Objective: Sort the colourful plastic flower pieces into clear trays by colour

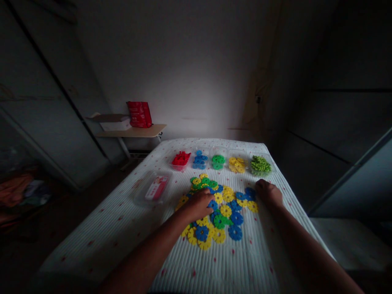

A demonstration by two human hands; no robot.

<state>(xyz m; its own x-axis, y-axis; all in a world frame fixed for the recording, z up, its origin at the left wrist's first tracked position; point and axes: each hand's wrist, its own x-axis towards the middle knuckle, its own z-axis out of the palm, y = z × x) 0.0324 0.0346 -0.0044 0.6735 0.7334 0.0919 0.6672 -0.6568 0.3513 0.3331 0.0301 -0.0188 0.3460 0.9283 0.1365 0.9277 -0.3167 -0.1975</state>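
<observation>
Two bare forearms, cut off by the bottom edge, reach forward over a white ribbed cloth point(245, 265) dotted with small red marks. The left hand point(200, 204) bends palm-down over the loose pile of discs point(226, 211), hiding part of it; its fingers curl inward, and whether they grip a disc cannot be told. The right hand point(269, 192) lies at the pile's right edge, beside blue discs, its fingers bent and too shadowed to show whether they hold anything. The discs are flat, round, notched around the rim, and yellow, blue or green; many overlap. Left of the pile sits a clear plastic container point(143, 192) with a red-and-white label, its print unreadable. Beyond stand five clear tubs point(180, 167) in a row, left to right: red pieces, blue discs, green discs, yellow discs, spiky light-green pieces. Farther back, a small side table point(143, 130) carries a white box point(115, 124) and a glossy red bag point(140, 114) before a dim wall point(196, 81).
</observation>
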